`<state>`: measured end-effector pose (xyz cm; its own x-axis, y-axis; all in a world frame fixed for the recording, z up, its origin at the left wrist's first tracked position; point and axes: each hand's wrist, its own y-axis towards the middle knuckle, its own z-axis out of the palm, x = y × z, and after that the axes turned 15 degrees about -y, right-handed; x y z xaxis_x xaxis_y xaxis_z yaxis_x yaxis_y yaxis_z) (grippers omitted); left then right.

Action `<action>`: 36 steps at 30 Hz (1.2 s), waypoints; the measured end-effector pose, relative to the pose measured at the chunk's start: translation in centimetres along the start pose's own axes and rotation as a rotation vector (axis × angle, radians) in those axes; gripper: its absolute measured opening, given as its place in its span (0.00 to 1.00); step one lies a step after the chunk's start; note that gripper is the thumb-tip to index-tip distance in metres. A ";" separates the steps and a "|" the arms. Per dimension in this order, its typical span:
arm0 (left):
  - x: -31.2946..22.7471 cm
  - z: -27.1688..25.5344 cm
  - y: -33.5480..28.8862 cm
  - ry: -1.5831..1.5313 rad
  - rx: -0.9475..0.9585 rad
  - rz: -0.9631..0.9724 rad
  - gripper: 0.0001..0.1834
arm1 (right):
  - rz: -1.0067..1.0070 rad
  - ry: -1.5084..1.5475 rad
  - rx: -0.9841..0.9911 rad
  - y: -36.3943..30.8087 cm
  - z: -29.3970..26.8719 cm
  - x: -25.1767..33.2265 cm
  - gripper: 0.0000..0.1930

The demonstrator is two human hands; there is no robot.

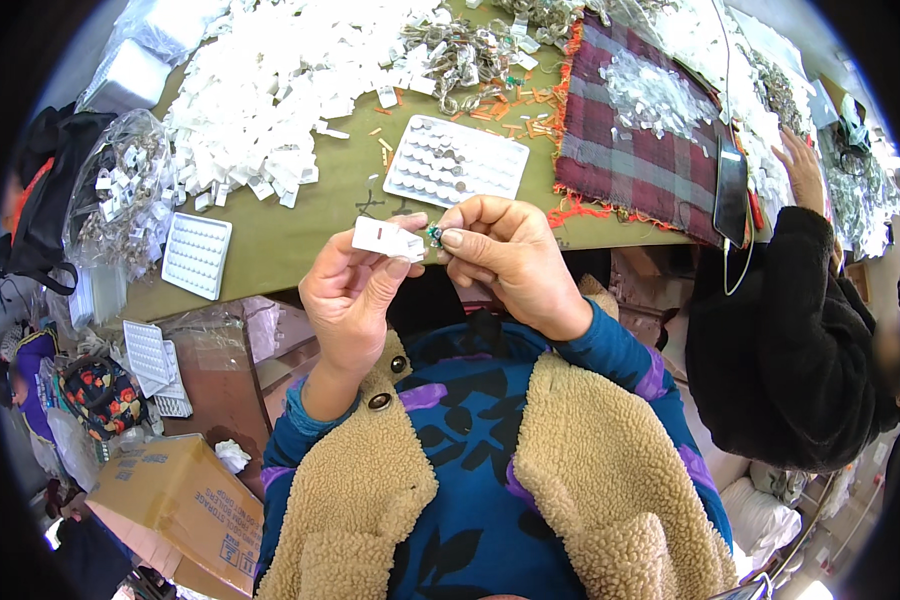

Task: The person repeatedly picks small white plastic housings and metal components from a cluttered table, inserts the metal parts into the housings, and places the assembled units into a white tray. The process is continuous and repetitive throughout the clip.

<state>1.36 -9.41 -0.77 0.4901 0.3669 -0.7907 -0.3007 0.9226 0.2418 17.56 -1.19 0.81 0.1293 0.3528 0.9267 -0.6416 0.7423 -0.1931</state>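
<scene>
Over the table's near edge, my left hand [348,300] grips a small white plastic housing [378,238] between thumb and fingers. One end of the housing looks translucent and points right. My right hand [515,262] pinches a tiny green part [434,235], which looks like a small circuit board, right beside that end; whether the two touch I cannot tell. Just beyond my hands lies a white tray [515,165] with rows of round pockets, some holding small round pieces.
A big heap of white housings [260,90] covers the far left of the green table [340,165]. Orange strips [530,105] and cable bundles [465,55] lie beyond the tray. Clear pieces rest on a plaid cloth [610,165] with a phone [731,190]. A co-worker's dark sleeve [805,260] is at right.
</scene>
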 end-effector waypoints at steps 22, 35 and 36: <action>1.4 -1.5 0.0 -0.502 -0.197 -0.417 0.08 | -0.448 -0.804 -0.150 0.1 1.2 0.1 0.05; 1.5 -0.1 0.1 -0.259 -0.168 -0.233 0.11 | -0.682 -1.009 -0.235 -0.2 1.1 -0.6 0.15; 1.4 0.0 0.2 -0.212 -0.161 -0.183 0.11 | -0.586 -0.922 -0.206 -0.7 1.2 -0.3 0.15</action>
<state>1.95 -8.75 -1.83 0.7025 0.2291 -0.6738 -0.3090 0.9511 0.0012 17.08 -2.49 1.04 -0.2954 -0.5786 0.7602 -0.5162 0.7663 0.3826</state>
